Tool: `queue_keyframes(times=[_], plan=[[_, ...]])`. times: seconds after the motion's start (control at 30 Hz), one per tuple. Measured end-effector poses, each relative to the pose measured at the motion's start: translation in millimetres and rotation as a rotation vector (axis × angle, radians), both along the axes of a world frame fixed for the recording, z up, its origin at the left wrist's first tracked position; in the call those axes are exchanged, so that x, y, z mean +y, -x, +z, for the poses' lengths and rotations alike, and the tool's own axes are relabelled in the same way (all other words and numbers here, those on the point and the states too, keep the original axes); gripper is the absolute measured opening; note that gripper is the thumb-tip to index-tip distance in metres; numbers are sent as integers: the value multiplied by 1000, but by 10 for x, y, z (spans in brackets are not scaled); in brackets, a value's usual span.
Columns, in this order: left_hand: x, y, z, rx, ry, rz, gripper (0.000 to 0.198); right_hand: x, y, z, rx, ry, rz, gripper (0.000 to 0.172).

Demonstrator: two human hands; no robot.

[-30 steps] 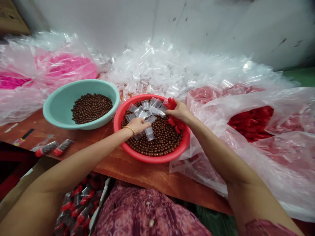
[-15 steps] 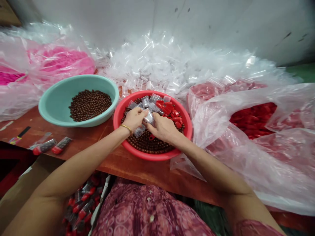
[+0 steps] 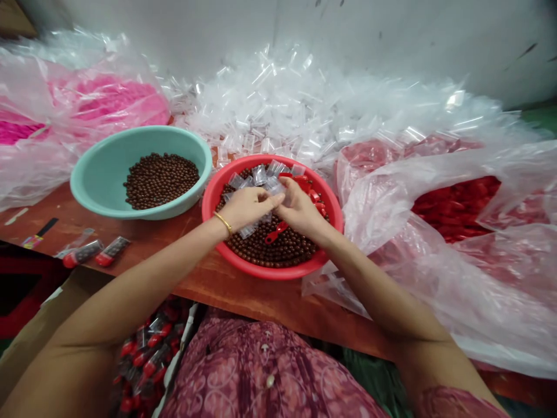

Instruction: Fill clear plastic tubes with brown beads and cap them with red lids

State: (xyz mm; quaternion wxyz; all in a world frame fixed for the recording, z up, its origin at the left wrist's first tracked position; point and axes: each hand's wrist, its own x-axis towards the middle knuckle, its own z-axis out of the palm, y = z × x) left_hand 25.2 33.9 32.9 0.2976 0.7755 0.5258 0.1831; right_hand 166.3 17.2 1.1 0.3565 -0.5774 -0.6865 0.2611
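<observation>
Both of my hands meet over a red basin point(image 3: 278, 274) of brown beads point(image 3: 282, 249). My left hand point(image 3: 250, 206), with a gold bracelet point(image 3: 223, 222) at its wrist, is closed, its thumb reaching my right fingers. My right hand point(image 3: 300, 206) is closed too, fingers curled. Between them is a clear plastic container point(image 3: 274, 186), partly hidden by the fingers. Below my right hand lies a red plastic piece point(image 3: 275, 233) with a hole in its end. More clear containers point(image 3: 260, 174) and red caps point(image 3: 319, 204) rest on the beads around my hands.
A teal basin point(image 3: 98, 194) with brown beads point(image 3: 161, 181) stands left. Two filled red-capped containers point(image 3: 111, 251) lie at the table's front edge. Behind is a heap of clear containers point(image 3: 296, 98); an open bag of red pieces point(image 3: 456, 206) lies right, pink bags point(image 3: 108, 101) left.
My hands have come closer together, and the clear container between them has shifted up and right, now more covered. The red piece with the hole shows more fully. The view has shifted slightly.
</observation>
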Motion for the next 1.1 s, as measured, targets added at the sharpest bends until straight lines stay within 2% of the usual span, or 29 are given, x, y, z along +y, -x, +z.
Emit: queue_keyframes(times=[0.07, 0.13, 0.2, 0.27, 0.33, 0.4, 0.5, 0.57, 0.7, 0.83, 1.0, 1.1], plan=[[-53, -33, -72, -122, 18, 73, 33, -25, 57, 0, -33, -52, 81, 69], [-45, -1, -134, -245, 66, 174, 25, -70, 52, 38, -140, -54, 105, 72], [-23, 104, -144, -318, 152, 218, 21, -122, -36, 103, -307, -24, 113, 57], [-35, 246, -96, -261, 161, 187, 22, -174, -168, 162, -518, 2, 217, 34], [-106, 361, -21, -77, 105, 55, 22, -219, -272, 178, -719, 14, 415, 21], [-222, 398, 32, 161, 75, -167, 19, -243, -299, 136, -870, 8, 548, 17], [-386, 298, 14, 470, 49, -466, 19, -210, -220, 35, -1001, -21, 557, 20], [-434, 182, -47, 576, 21, -529, 21, -147, -162, 13, -1019, -32, 508, 25], [-389, -35, -173, 660, 26, -474, 22, -40, -204, 106, -884, -40, 228, 29], [-302, -231, -287, 630, 106, -406, 24, -52, -384, 78, -452, -102, 5, 26], [-161, -461, -486, 480, 145, -329, 26, -71, -510, -164, 25, -107, -98, 28], [-46, -535, -570, 370, 183, -266, 28, -57, -510, -189, 232, -42, -118, 32]])
